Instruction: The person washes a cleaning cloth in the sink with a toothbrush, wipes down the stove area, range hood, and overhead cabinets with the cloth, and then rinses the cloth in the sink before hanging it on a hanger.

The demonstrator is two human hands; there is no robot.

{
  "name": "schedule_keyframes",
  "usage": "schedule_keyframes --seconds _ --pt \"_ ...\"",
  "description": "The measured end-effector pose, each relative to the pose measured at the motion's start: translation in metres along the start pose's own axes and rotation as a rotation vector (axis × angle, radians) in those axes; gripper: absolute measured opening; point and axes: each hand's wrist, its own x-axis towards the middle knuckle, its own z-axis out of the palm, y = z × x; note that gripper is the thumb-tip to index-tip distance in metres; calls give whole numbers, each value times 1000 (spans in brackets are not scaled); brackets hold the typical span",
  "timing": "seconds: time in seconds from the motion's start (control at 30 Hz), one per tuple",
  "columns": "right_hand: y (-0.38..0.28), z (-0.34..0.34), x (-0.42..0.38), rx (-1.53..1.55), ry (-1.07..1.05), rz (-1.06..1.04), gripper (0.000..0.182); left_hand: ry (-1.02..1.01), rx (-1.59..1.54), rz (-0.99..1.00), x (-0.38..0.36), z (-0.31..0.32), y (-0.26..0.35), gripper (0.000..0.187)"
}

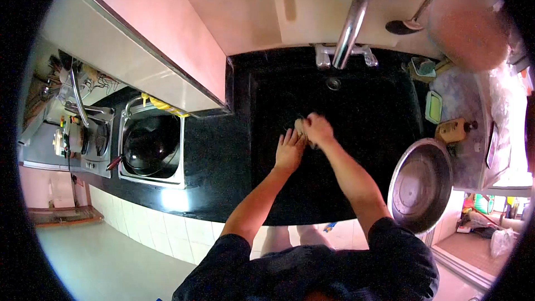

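Note:
My two hands meet low over the black sink basin (356, 173). My left hand (290, 151) has its fingers stretched out and slightly apart, and its thumb side is against my right hand. Closed in a fist, my right hand (319, 130) grips a small pale tan object (300, 127), mostly covered by the fingers. Its kind is too small and blurred to tell. Beyond the hands are the drain (332, 83) and a chrome faucet (351, 28) with its spout over the basin.
At the right edge a large metal basin (421, 189) stands tilted. A bottle (452, 131), a green soap dish (433, 106) and a scrubber tray (423, 67) line that side. To the left, a black wok (151, 146) sits in a steel sink below a jutting wall (150, 56). A ladle (404, 27) hangs behind.

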Motion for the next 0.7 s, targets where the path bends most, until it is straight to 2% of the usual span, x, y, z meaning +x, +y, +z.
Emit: schedule_keyframes --seconds 0.03,0.1,0.13,0.17,0.2,0.23,0.33,0.37,0.4,0.43,0.5,0.53,0.57,0.6,0.63,0.67,0.7 --pt "-17 -3 -6 27 -134 -75 39 -49 -21 -14 0 -1 -2 43" --pt "-34 7 -20 -196 -185 -363 29 -83 -30 -48 -6 14 -8 43" --pt "-13 7 -5 -314 -159 -543 21 -42 -55 -16 -1 3 -7 45" --pt "-9 -13 15 -416 -276 -390 17 -14 -79 20 -4 -10 -6 46" --pt "22 1 47 -494 -123 -330 17 -13 -73 20 -3 -14 -7 45" --pt "21 -4 58 -577 29 -272 17 -7 -73 16 -2 -15 -5 44" --pt "1 9 27 -313 -57 -622 16 -124 -118 -52 -3 -16 -5 37" --pt "-15 27 6 -475 -154 -680 15 -179 -139 -83 0 -13 -6 34" --pt "-22 8 1 -484 -184 -616 15 213 -106 8 -5 7 -10 22" --pt "-30 -9 -11 -485 -224 -549 15 204 -175 -32 -3 2 -11 19" --pt "13 -14 28 -477 -218 -393 14 183 -311 -102 14 -25 -14 14" --pt "20 -20 42 -552 -124 -436 17 186 -357 -196 22 -47 -16 12" --pt "17 -39 48 -521 -146 -196 21 431 -299 -119 27 -47 -21 12" --pt "20 -49 46 -464 -88 -219 23 388 -561 -272 25 -46 -18 13" --pt "24 -55 44 -406 -37 -250 25 286 -587 -280 17 -52 -16 16" --pt "31 -52 38 -328 -66 -277 29 183 -608 -288 10 -59 -14 20" --pt "37 -45 30 -247 -99 -318 33 27 -389 -158 -5 -64 -17 26"
